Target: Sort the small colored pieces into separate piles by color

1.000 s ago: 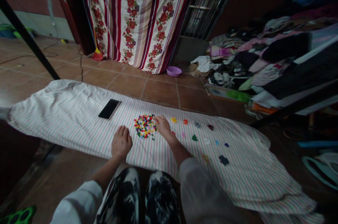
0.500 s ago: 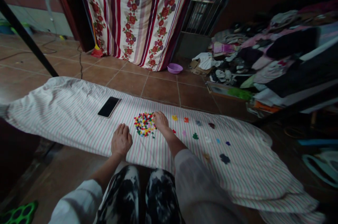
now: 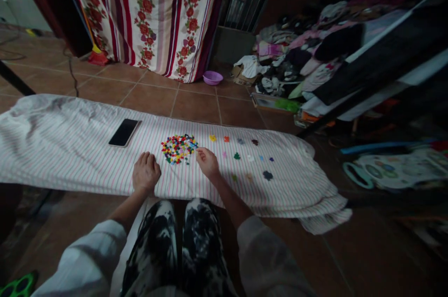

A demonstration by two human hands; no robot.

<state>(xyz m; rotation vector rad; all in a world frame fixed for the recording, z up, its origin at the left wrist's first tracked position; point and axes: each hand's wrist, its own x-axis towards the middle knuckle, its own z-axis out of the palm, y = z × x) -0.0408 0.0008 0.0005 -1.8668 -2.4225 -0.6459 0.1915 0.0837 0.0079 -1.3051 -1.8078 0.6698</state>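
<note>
Both hands are bare, with no ring, watch or glove showing on the left hand [image 3: 146,173] or the right hand [image 3: 207,163]. Behind each hand, a loose, pale long sleeve reaches the forearm: the left sleeve [image 3: 87,259] looks white, the right sleeve [image 3: 269,259] greyer in shadow. Between the sleeves, below the hands, are black-and-white marbled trousers [image 3: 154,250].

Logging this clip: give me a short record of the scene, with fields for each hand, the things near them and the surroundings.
left hand: flat on the striped cloth
right hand: fingers at the pile's edge; any hold unclear
pile: small multicoloured pieces, between the hands
nearby: separate coloured pieces spaced out rightward; smartphone on the cloth
surroundings: purple basin on the tiled floor, floral curtain, clothes heap
</note>
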